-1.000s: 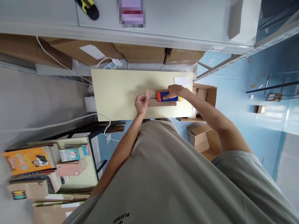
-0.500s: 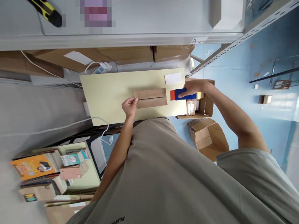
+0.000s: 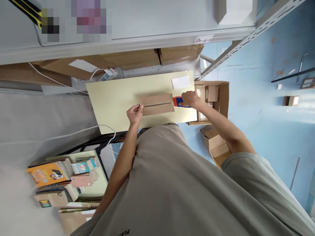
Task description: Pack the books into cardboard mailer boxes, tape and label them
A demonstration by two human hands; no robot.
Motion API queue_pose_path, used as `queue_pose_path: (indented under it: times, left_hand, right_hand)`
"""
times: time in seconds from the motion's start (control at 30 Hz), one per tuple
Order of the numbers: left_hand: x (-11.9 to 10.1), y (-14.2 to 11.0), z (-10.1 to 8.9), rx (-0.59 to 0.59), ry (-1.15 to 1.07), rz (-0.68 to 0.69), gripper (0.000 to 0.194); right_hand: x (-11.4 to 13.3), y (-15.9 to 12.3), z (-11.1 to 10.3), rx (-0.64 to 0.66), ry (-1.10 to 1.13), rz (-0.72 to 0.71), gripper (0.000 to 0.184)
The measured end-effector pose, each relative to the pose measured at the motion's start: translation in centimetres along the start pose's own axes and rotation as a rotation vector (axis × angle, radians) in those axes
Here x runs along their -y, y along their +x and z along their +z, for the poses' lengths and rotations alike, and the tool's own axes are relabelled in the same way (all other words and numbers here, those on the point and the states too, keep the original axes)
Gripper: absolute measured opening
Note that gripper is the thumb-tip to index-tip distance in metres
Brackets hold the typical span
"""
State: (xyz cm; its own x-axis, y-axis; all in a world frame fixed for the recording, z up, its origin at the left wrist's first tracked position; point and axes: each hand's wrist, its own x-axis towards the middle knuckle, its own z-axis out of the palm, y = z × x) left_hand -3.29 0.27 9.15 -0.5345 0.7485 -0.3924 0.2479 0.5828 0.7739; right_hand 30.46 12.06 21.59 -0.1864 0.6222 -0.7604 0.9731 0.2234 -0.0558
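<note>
Lying near white paper (image 3: 180, 82), the box (image 3: 157, 99) is pinched by left fingers (image 3: 139, 107); right fingers (image 3: 185, 95) clasp blue-orange tool (image 3: 175, 101).

Carton (image 3: 157, 110) laid mid-table (image 3: 115, 98), frame centre. Paper slip (image 3: 180, 82) set near table's upper right corner. Open box (image 3: 223, 103) located beside right end, small boxes (image 3: 211, 93) held inside; second open box (image 3: 219, 146) sited below it. Knife (image 3: 27, 11) placed on shelf (image 3: 147, 19), upper left. Books (image 3: 48, 173) stacked lower left.
</note>
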Motion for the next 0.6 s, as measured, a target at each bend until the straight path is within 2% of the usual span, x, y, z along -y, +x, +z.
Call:
queue_pose_path:
  times: [0.13, 0.3, 0.37, 0.47, 0.6]
  left_hand:
    - [-0.4, -0.2, -0.1, 0.034, -0.017, -0.004, 0.036]
    - [-1.2, -0.3, -0.5, 0.119, 0.010, 0.022, 0.034]
    - [-1.5, -0.2, -0.7, 0.166, 0.049, 0.050, 0.035]
    - [-1.9, -0.2, -1.0, 0.191, 0.126, 0.093, 0.037]
    - [-2.6, -0.8, -1.2, 0.169, 0.172, 0.138, 0.034]
  right_hand:
    - [1.9, -1.1, 2.1, -0.129, 0.136, 0.074, 0.036]
    - [2.9, -1.8, 3.6, -0.325, 0.506, 0.365, 0.058]
    - [3.8, -1.6, 4.2, -0.338, 0.629, 0.390, 0.062]
    - [5.3, -1.0, 5.2, -0.326, 0.736, 0.399, 0.057]
    - [5.8, -0.6, 6.3, -0.425, 0.815, 0.429, 0.045]
